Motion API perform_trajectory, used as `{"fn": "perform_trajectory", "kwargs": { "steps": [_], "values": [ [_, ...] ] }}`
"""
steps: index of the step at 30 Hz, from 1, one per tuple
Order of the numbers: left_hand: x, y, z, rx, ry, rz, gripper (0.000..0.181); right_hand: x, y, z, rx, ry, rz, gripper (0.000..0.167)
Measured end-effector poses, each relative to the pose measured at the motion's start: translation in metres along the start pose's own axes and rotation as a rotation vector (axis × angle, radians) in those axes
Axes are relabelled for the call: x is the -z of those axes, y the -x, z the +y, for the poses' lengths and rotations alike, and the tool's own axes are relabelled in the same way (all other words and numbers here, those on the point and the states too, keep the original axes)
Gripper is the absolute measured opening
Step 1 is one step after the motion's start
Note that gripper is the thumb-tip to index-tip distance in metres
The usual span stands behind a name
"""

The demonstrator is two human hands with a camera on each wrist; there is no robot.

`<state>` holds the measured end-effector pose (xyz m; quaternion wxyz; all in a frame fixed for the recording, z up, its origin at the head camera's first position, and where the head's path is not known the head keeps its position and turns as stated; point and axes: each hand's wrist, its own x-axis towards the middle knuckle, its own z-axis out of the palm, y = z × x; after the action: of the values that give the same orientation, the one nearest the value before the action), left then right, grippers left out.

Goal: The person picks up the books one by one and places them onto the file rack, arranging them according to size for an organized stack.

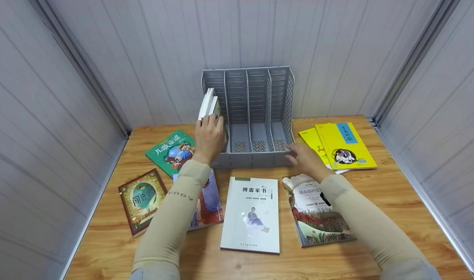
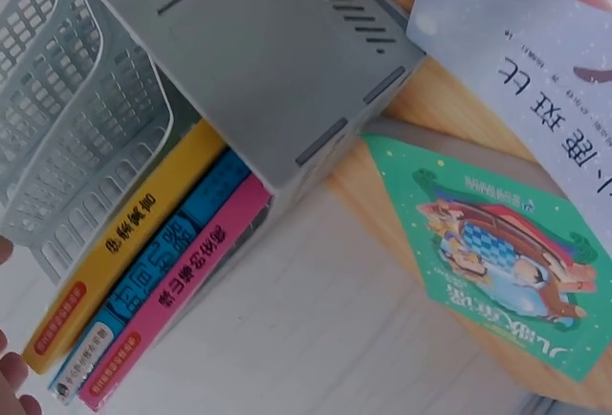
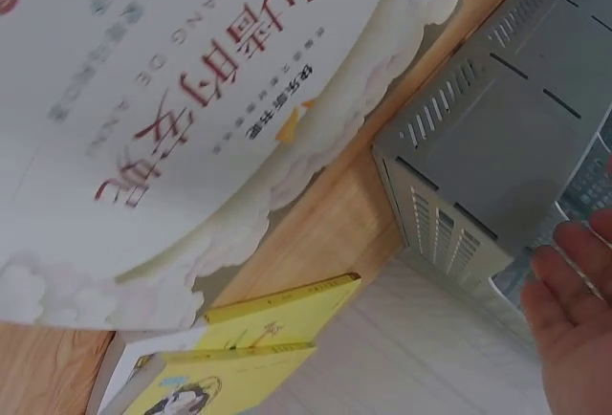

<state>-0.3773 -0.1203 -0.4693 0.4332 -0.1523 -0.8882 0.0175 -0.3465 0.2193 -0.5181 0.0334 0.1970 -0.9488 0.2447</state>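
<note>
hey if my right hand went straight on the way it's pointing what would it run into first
Most likely the gray rack, at its front right corner. Your right hand looks very close to that edge or touching it; the exact gap is hard to judge.

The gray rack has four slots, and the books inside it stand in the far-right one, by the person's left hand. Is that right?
Not quite: the head view shows the books inside the gray rack standing in its far-left slot, by the left hand.
</note>
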Motion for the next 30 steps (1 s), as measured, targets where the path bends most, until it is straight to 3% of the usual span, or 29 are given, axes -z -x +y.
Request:
{"fn": "perform_trajectory", "kwargs": {
  "steps": [6, 11, 17, 30],
  "values": [
    [0.003, 0.011, 0.007, -0.059, 0.098, -0.009, 0.022, 0.012, 0.013, 0.004, -0.04, -0.025, 0.017, 0.05],
    [0.001, 0.021, 0.015, -0.071, 0.161, -0.064, 0.026, 0.019, 0.022, 0.008, -0.129, -0.029, 0.003, 0.06],
    [-0.004, 0.032, 0.023, -0.034, 0.23, -0.183, 0.034, 0.023, 0.033, 0.016, -0.253, -0.041, -0.035, 0.071],
    [-0.015, 0.054, 0.03, 0.052, 0.268, -0.467, 0.045, 0.021, 0.061, 0.04, -0.394, -0.084, -0.073, 0.074]
  ]
}}
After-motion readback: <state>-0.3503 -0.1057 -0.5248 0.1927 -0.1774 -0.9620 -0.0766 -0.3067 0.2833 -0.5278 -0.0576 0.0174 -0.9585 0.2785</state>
